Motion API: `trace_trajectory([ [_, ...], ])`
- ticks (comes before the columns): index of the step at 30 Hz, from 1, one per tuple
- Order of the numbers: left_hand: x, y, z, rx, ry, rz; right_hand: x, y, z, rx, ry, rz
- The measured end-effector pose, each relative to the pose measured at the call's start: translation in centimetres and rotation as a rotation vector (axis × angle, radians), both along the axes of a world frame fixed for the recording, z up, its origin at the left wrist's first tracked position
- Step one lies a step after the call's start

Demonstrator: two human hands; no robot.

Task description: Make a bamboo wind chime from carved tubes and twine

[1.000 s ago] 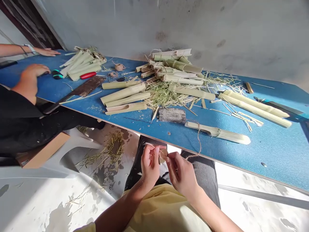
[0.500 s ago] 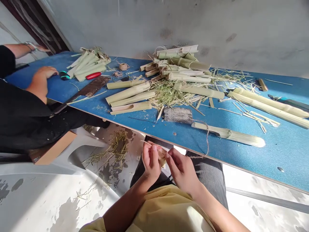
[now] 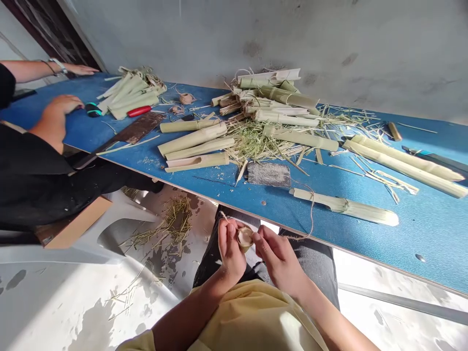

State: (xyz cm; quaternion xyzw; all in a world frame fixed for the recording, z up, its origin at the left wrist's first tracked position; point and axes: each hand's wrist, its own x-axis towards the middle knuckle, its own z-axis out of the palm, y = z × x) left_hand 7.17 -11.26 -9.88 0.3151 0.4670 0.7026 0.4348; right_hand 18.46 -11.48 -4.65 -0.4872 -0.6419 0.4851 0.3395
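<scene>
On the blue table [image 3: 420, 234] lies a pile of pale stalks [image 3: 278, 105]. Below its near edge, the person's left hand [image 3: 229, 251] and right hand [image 3: 280, 258] are together, and they pinch a small curved piece [image 3: 244, 239] between the fingers. A thin twine [image 3: 312, 219] runs from the right hand to the table. The step seems to be work on this piece, and the next move seems to need a steady pinch.

One close head-worn view, forward and down over the left hand [image 3: 231, 251], right hand [image 3: 278, 261] and blue table [image 3: 424, 234]
</scene>
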Motion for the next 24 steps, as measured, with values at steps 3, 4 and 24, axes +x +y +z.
trace_trajectory([
  [3, -0.5, 1.5, -0.5, 0.030, 0.036, -0.045, 0.6, 0.6, 0.9, 0.159, -0.119, -0.046],
  [4, -0.7, 1.8, -0.7, 0.033, 0.047, -0.064, 0.7, 0.7, 1.1, 0.199, -0.147, -0.051],
  [24, 0.4, -0.2, 1.7, -0.134, -0.059, 0.102, -1.4, 0.0, -2.7, 0.483, -0.180, -0.250],
])
